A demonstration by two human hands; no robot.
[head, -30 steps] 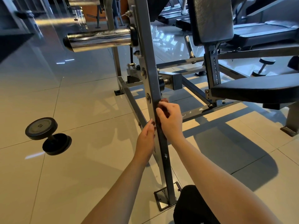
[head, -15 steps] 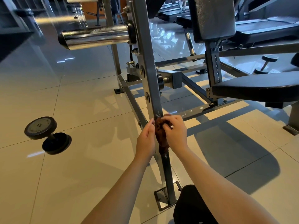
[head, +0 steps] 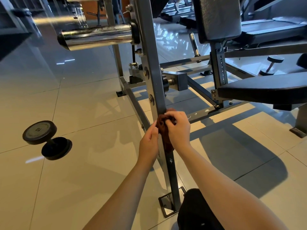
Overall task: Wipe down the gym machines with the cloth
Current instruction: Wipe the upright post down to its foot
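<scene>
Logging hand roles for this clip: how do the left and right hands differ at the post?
The right hand grips the bunched cloth against the post; the left hand only meets the post's left edge, and whether it pinches cloth is unclear. The right hand sits higher than the left. Both meet the post low down.

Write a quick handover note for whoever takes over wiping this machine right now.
Right hand grips the brown cloth, bunched against the grey upright post.
Left hand grips the post beside the cloth.
Done: cannot tell what is already wiped.
To do: likely the post down to its foot plate, chrome sleeve, seat pad.
A dumbbell lies on the floor, left.
</scene>
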